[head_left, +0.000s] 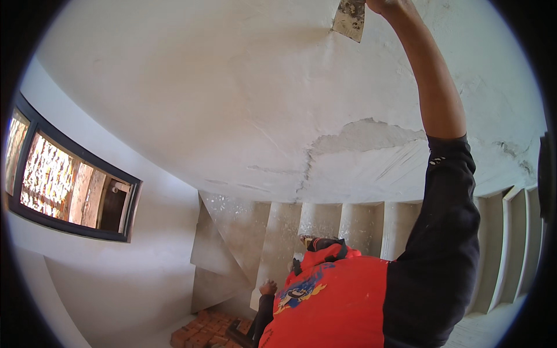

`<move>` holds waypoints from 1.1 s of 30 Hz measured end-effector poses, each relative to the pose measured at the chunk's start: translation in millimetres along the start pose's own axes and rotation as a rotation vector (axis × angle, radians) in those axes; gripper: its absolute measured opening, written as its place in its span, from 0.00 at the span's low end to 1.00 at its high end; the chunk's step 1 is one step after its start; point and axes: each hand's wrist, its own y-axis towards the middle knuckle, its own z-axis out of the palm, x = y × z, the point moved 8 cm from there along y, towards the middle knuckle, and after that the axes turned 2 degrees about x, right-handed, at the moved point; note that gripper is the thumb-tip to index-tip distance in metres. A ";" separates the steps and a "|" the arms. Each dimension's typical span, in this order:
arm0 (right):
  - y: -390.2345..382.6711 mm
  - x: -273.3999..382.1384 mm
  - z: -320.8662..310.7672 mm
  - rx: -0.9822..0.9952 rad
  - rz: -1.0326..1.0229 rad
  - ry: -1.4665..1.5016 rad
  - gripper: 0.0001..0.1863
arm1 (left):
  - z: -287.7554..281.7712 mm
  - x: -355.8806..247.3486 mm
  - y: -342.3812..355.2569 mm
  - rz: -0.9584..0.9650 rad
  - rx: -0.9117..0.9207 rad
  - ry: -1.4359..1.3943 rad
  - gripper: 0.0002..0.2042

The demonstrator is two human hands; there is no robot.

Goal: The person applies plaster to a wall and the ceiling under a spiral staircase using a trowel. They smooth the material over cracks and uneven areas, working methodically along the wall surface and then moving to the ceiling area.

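Note:
High on the white wall (pixel 232 104), my right hand (pixel 390 6) grips a putty knife (pixel 349 22), mostly cut off by the top edge of the picture. Its broad, stained metal blade rests against or very near the wall. A rough grey patch (pixel 371 134) with a ragged upper edge lies lower on the same wall, beside my forearm. Down at my left side, my left hand (pixel 268 287) is small in view with its fingers curled in. Whether it holds anything cannot be made out.
Bare concrete stairs (pixel 362 223) run along the foot of the wall, speckled with white spots on several steps. A dark-framed window (pixel 75 180) is set in the left wall. Stacked reddish bricks (pixel 203 329) lie at the bottom, next to a dark object (pixel 239 332).

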 end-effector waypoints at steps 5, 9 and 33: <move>-4.6 26.1 -10.5 -0.032 -0.050 0.044 0.08 | 1.8 -16.1 -21.4 0.176 -0.002 0.352 0.10; -1.9 26.6 -5.4 0.043 -0.037 -0.066 0.08 | 22.3 -33.5 -14.6 0.287 0.016 0.442 0.09; -1.4 25.3 -2.1 0.066 -0.054 -0.040 0.08 | 39.0 15.9 4.9 -0.021 0.109 -0.360 0.11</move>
